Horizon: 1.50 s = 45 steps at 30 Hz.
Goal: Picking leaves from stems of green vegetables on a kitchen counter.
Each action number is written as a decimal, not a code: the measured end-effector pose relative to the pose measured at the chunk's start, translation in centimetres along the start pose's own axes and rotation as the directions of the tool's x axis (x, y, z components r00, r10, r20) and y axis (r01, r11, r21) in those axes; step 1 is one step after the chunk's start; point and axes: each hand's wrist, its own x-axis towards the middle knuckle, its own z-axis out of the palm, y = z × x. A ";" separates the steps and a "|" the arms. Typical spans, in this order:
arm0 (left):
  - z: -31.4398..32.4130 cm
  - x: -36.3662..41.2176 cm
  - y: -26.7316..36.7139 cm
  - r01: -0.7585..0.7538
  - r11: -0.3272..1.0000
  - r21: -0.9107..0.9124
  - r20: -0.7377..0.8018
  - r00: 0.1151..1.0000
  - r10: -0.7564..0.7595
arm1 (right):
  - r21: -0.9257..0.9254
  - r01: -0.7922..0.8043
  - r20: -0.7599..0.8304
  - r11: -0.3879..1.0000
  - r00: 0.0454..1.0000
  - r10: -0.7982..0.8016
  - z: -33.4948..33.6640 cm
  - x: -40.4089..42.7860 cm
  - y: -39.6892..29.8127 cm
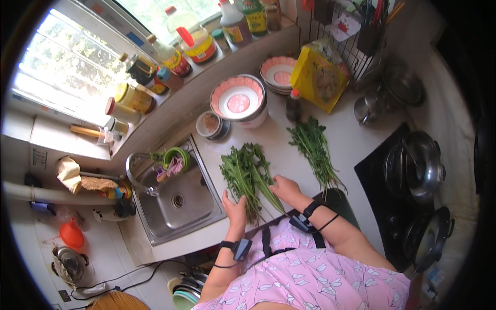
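A bunch of leafy greens (248, 170) lies on the white countertop between my two hands. My left hand (235, 209) is at its lower left side, thumb and fingers apart. At its right edge is my right hand (286, 190), the fingertips at the outer leaves and stems; whether they grip a stem cannot be told. A second bunch of greens (314, 149) lies farther right, its stems towards me, touched by neither hand.
A steel sink (174, 209) with a curved faucet (133, 174) is on the left. Stacked bowls (238, 102), a yellow food bag (319, 79) and a small bottle (293, 106) stand behind the greens. A black cooktop (378, 170) with pans (422, 166) is at the right.
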 end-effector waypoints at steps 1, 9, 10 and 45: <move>-0.2 -0.5 0.3 0.022 0.997 0.075 0.012 1.000 -0.023 | -0.007 0.000 -0.018 1.000 1.000 0.000 0.0 0.0 0.1; 1.1 -0.4 -1.0 0.101 0.954 0.281 0.096 0.986 -0.133 | -0.056 0.109 0.025 0.992 0.994 -0.107 1.2 0.5 -0.3; 1.3 -0.3 -1.2 0.096 0.950 0.296 0.070 0.990 -0.122 | -0.061 0.107 0.077 0.992 0.992 -0.102 1.1 0.4 -0.5; 2.1 4.0 -2.6 0.125 0.919 -0.375 0.556 0.823 0.115 | -0.002 -0.181 -0.001 0.984 0.984 0.181 5.6 -1.1 -4.0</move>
